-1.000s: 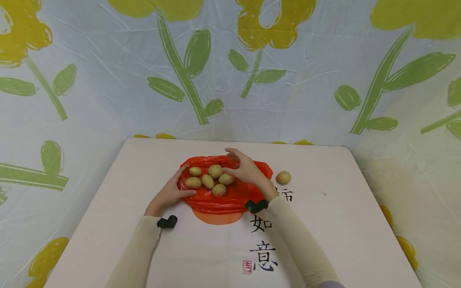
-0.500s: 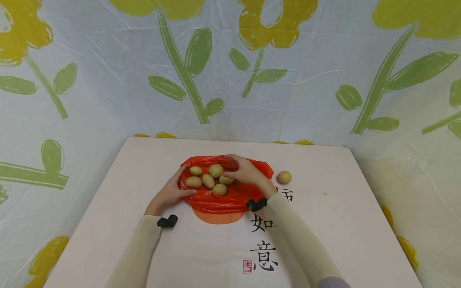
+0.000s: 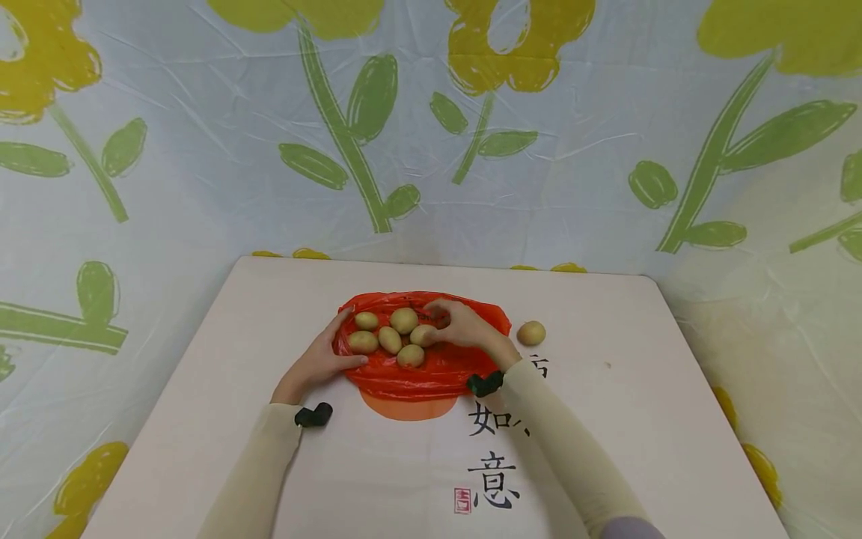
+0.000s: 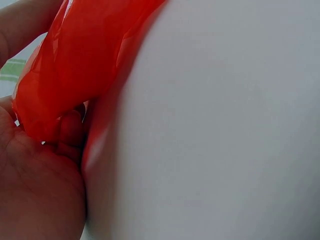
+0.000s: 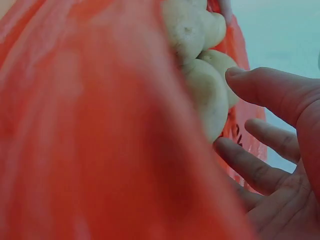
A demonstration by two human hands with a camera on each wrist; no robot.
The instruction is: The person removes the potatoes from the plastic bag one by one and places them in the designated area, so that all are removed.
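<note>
Several potatoes (image 3: pixel 389 340) lie clustered on a spread red plastic bag (image 3: pixel 397 382) in the head view. My left hand (image 3: pixel 319 361) grips the bag's left edge, thumb in front and fingers on the far side. Up close in the left wrist view, the red film bunches against the palm and fingers. At the cluster's right side, my right hand (image 3: pixel 466 326) reaches over the bag with its thumb and fingers spread. Seen from the right wrist, its fingertips are right at the nearest potato (image 5: pixel 207 95), with nothing pinched between them.
One loose potato (image 3: pixel 531 333) sits on the table to the right of the bag. The pale tabletop (image 3: pixel 640 419) carries black brush characters and an orange printed shape (image 3: pixel 409 409) below the bag. Flower-printed cloth (image 3: pixel 572 172) surrounds the table's back and sides.
My right hand has lowered toward the rightmost potato in the cluster, its fingers coming down beside it. The left hand keeps its grip on the bag's left edge. The potatoes have not visibly moved.
</note>
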